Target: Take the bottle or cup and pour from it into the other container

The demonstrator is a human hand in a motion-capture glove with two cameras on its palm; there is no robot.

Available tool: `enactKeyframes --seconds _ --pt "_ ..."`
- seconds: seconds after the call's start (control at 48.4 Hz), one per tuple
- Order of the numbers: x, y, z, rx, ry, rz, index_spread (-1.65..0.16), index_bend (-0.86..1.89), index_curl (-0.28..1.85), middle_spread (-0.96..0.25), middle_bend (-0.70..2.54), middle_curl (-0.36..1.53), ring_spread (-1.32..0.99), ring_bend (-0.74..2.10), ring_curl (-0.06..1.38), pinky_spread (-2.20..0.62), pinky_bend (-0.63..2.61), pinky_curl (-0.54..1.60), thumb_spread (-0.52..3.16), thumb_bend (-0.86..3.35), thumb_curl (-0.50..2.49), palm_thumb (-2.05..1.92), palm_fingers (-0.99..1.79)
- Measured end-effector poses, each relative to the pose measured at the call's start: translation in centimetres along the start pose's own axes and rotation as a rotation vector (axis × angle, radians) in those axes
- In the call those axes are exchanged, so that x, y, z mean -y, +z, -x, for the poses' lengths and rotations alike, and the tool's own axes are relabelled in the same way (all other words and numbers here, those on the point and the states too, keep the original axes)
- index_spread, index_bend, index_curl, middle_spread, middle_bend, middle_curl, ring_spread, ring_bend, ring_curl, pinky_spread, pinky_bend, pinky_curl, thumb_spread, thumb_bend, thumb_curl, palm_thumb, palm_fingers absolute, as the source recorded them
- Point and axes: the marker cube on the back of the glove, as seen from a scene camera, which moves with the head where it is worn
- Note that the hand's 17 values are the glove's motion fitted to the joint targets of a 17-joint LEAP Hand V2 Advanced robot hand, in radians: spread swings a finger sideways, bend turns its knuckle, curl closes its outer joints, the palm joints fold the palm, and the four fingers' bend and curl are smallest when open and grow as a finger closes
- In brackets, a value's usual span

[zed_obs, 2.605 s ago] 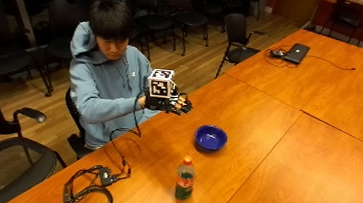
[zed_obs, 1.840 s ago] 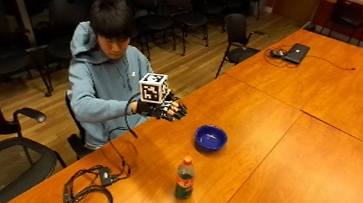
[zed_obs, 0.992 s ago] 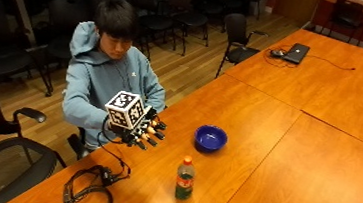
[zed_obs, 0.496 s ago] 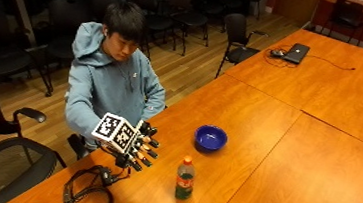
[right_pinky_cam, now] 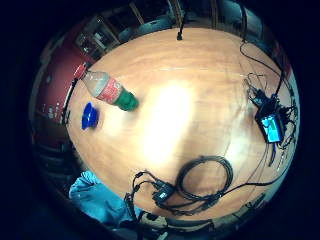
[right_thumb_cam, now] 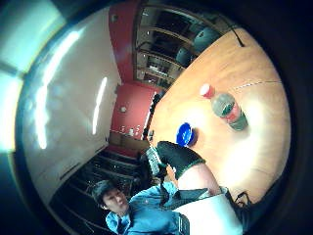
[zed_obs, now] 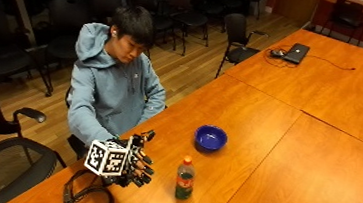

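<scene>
Over the last couple of seconds I brought my gloved right hand point(zed_obs: 137, 161) down from chest height to just above the table point(zed_obs: 296, 163), lower left of the outside view; it now hovers near the bottle point(zed_obs: 184, 178), fingers spread apart, holding nothing. I read this as the approach: grasp not yet made, pouring not started. Count: one bottle, upright, red cap, lower centre of the frame; one blue bowl point(zed_obs: 210, 137), just above it toward centre, apart from it. Also one laptop point(zed_obs: 297, 52), upper right.
</scene>
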Motion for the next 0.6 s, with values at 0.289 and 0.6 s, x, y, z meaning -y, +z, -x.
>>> enactKeyframes --seconds 0.289,0.6 --pt "0.9 0.7 -2.2 0.104 0.046 -0.109 -0.34 0.13 0.18 0.02 0.25 0.34 0.14 0.48 0.29 0.26 0.66 0.28 0.94 -0.03 0.34 0.39 -0.01" --pt "1.5 2.0 -3.1 0.224 0.089 -0.195 -0.33 0.11 0.17 0.04 0.24 0.34 0.14 0.49 0.29 0.26 0.67 0.28 0.92 -0.04 0.33 0.36 -0.02"
